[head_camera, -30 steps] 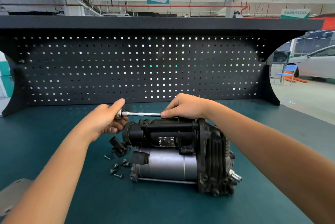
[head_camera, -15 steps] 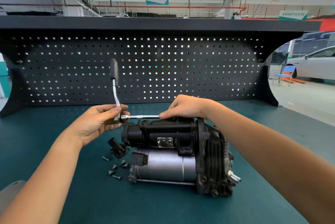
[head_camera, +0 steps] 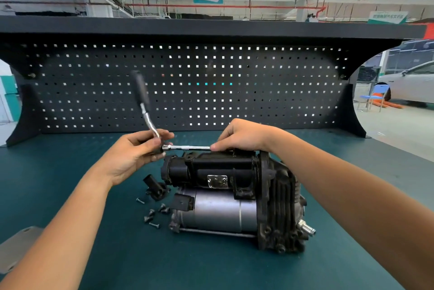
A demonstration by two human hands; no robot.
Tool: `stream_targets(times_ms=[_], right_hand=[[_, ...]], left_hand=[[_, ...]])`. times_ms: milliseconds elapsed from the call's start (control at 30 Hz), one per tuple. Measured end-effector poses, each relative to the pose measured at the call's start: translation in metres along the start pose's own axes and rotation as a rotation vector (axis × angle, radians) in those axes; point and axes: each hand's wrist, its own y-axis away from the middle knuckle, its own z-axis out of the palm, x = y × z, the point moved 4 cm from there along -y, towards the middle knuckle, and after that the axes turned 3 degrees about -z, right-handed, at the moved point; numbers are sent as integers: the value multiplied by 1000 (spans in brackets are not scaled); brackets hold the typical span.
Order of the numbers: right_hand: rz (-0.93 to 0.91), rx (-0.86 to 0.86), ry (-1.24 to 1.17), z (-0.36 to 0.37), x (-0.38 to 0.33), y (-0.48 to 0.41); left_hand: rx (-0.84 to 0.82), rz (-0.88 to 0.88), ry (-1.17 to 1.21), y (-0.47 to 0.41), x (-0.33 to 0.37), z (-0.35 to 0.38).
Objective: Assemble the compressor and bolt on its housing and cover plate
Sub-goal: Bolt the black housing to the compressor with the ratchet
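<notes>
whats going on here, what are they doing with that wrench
A person is working on a compressor that lies on a green bench. Their left hand grips a ratchet near its head, handle pointing up. The right hand pinches the far end of the extension bar above the compressor's top. Loose screws and a small black part lie just left of the compressor, not yet fitted.
</notes>
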Motion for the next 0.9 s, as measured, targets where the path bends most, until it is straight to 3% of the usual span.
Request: stream_targets(times_ms=[167,267,367,433,567,667,767,900], right_hand=[[-46,56,-41,-2,0,-1],[-52,50,-15,-1,-1,1],[-22,17,63,1,-3,2],[6,12,92,1,-3,3],[42,-18,58,2,-3,3],[27,-18,8,2,-2,1],[28,-32,-11,2,0,0],[0,-9,-41,2,1,-1]], left_hand=[[104,12,-137,-1,4,-1],[233,-218,-253,-7,-5,4],[203,-370,-203,-5,-17,9],[164,-342,-140,-5,-15,8],[54,-113,-32,-1,3,4],[-19,3,-86,7,10,0],[7,-22,-166,6,8,-1],[219,-230,-275,-3,-4,2]])
